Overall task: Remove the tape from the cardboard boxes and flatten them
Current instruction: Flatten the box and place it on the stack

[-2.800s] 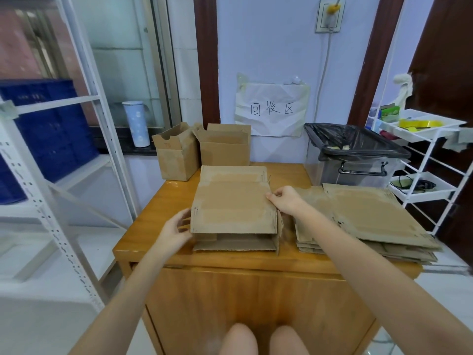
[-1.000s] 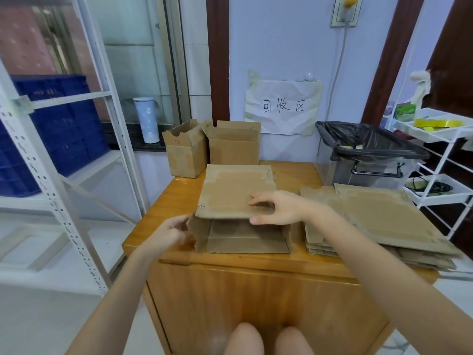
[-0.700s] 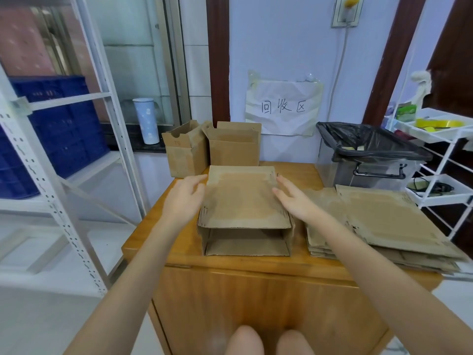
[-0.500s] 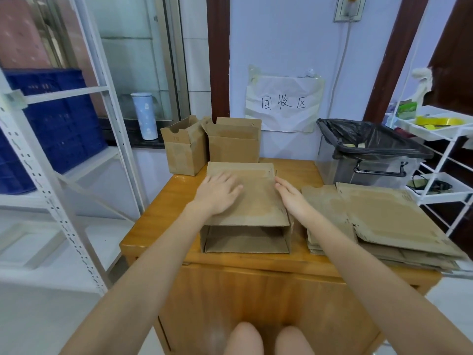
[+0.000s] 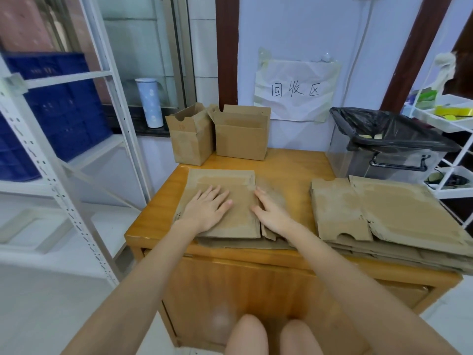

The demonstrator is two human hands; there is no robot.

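Observation:
A brown cardboard box (image 5: pixel 230 180) lies pressed flat on the wooden table (image 5: pixel 294 165), near its front left. My left hand (image 5: pixel 207 208) rests palm down on the box's top panel with fingers spread. My right hand (image 5: pixel 271 213) presses flat on the box's right edge, fingers straight. Two upright open boxes stand at the back: a narrow one (image 5: pixel 190 139) and a wider one (image 5: pixel 242 135). A stack of flattened boxes (image 5: pixel 399 213) lies on the table's right side.
A bin lined with a black bag (image 5: pixel 389 139) stands at the back right. White metal shelving (image 5: pixel 51 160) with blue crates (image 5: pixel 58 106) is to the left, and a white rack (image 5: pixel 450 119) to the right. A paper sign (image 5: pixel 294 90) hangs on the wall.
The box was still hollow and open at its front; it now lies collapsed flat. My left hand moved from the box's left side onto its top, and both hands pressed down.

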